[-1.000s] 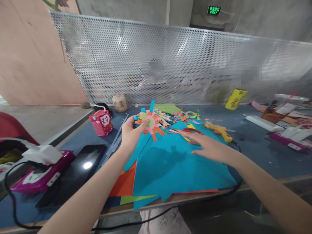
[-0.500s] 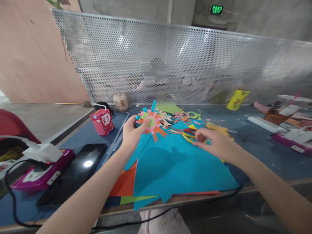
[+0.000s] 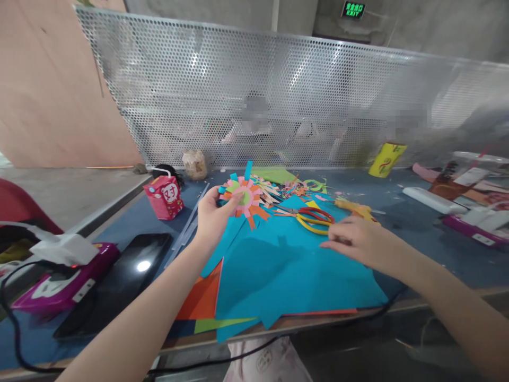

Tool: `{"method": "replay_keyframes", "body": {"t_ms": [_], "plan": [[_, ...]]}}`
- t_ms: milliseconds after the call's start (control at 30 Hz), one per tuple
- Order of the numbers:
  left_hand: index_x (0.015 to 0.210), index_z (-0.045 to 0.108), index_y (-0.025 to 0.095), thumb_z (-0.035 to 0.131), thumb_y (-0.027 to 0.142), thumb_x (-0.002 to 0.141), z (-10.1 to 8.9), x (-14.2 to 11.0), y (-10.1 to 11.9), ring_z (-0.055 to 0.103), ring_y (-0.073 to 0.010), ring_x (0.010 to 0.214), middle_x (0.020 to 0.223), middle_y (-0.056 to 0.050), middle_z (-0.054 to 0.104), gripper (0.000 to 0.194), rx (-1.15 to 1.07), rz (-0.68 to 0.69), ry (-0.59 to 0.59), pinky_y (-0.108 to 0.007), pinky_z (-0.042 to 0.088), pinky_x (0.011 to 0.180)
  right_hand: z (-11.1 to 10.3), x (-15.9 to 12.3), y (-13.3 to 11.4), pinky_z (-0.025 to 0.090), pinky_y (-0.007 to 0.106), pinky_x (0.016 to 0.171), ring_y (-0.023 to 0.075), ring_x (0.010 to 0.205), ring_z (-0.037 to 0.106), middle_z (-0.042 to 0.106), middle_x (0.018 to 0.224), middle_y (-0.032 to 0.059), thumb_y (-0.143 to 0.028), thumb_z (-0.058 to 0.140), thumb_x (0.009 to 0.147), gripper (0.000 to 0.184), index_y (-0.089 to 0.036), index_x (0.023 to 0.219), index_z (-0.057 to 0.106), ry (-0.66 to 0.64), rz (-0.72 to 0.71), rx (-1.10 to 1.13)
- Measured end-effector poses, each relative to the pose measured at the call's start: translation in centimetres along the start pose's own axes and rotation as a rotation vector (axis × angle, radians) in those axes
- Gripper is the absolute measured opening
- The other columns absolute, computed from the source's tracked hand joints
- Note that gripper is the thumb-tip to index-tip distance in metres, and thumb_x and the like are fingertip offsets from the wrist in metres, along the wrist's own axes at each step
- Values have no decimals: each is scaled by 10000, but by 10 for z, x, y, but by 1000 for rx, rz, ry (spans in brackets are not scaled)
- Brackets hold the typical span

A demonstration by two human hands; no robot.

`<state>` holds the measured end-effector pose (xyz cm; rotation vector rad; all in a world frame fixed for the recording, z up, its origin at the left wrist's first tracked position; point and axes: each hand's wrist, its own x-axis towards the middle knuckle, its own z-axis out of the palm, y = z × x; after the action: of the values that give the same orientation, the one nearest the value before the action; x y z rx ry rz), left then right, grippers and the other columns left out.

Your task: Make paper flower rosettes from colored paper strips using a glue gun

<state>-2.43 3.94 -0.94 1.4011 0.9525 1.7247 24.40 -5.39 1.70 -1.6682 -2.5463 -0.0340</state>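
Note:
Between the thumb and fingers of my left hand [image 3: 214,215] is a layered paper flower [image 3: 247,197], with a green centre and pink, orange and blue fringed strips around it. My right hand [image 3: 350,240] hovers over the right part of a large blue paper sheet [image 3: 286,276], its fingers curled together; whether anything small sits in them I cannot make out. Just left of that hand lie scissors [image 3: 314,220] with red and yellow handles, apart from the fingers. Behind the hand rests a yellow glue gun [image 3: 356,208].
Paper scraps [image 3: 296,188] are heaped behind the flower. On the left are a pink drink carton [image 3: 164,197], glue sticks [image 3: 186,228], a black phone [image 3: 115,286] and a purple power strip [image 3: 67,286]. A perforated metal screen [image 3: 222,79] closes off the back.
My right hand has moved slightly right and toward me, away from the scissors, showing more of their handles. My left hand keeps its hold on the paper flower.

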Motion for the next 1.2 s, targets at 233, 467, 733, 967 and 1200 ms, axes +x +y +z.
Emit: {"method": "replay_keyframes", "body": {"t_ms": [233, 467, 733, 967, 1200], "plan": [[717, 578, 154, 709, 268, 610, -1, 0, -1, 490, -74, 509, 613, 34, 542, 203, -5, -1, -18, -189, 422, 455, -3, -17, 13, 457, 322, 796, 185, 960, 587, 615, 1093, 35, -258, 404, 842, 376, -285, 1211, 468, -108, -30, 234], [727, 586, 155, 706, 271, 618, -2, 1, -4, 491, -74, 523, 629, 25, 554, 200, 25, 14, -12, -189, 419, 468, -3, -25, 2, 387, 266, 575, 160, 654, 563, 614, 736, 14, -354, 498, 814, 202, -197, 695, 540, -35, 35, 25], [690, 569, 152, 715, 256, 598, -1, 0, -1, 482, -66, 487, 591, 39, 537, 202, 7, 6, 4, -178, 415, 437, 6, -26, -14, 441, 284, 677, 184, 850, 603, 635, 971, 30, -200, 467, 830, 172, -220, 970, 564, -81, -66, 75], [687, 567, 156, 712, 271, 605, -1, 0, -1, 476, -61, 477, 595, 36, 541, 202, -12, 4, 1, -175, 402, 436, 19, -32, -29, 491, 366, 773, 214, 901, 604, 642, 1005, 65, -266, 467, 845, 230, -204, 1013, 611, -107, -121, 115], [684, 576, 153, 696, 278, 624, -2, 1, 0, 510, -80, 532, 619, 24, 548, 184, 55, 29, 26, -182, 420, 463, 27, -57, -14, 452, 399, 919, 250, 1167, 476, 599, 1172, 26, -283, 519, 822, 372, -267, 1192, 547, -40, -210, 58]]}}
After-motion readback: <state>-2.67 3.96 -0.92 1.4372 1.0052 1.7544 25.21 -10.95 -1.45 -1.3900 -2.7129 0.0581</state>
